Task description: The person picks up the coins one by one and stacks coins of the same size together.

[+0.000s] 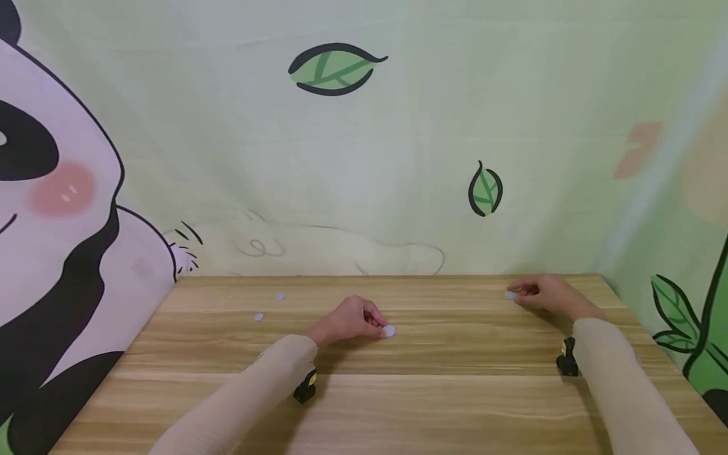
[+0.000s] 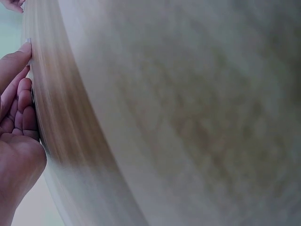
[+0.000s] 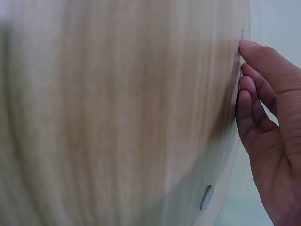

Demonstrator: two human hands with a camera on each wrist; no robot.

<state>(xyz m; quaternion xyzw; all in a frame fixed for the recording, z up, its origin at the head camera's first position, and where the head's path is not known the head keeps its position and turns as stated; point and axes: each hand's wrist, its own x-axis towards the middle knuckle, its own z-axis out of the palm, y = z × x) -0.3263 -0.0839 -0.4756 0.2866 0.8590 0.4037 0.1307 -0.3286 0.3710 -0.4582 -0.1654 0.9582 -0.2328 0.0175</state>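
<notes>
My left hand (image 1: pixel 354 318) is near the middle of the wooden table, with thumb and finger pinching the edge of a small white disc (image 1: pixel 389 330). In the left wrist view only a thin edge of that disc (image 2: pixel 29 41) shows past the thumb. Farther back on the right, my right hand (image 1: pixel 548 296) pinches a second white disc (image 1: pixel 510 294) low at the tabletop. The other fingers of the right hand (image 3: pixel 273 117) curl loosely beneath the thumb in its wrist view. Whether either disc touches the wood is hard to tell.
Two more white discs, one farther back (image 1: pixel 280 296) and one nearer (image 1: pixel 258 316), lie left of the left hand. Another disc (image 3: pixel 207 197) lies on the table in the right wrist view. A printed cloth (image 1: pixel 421 126) stands behind the table (image 1: pixel 432 411).
</notes>
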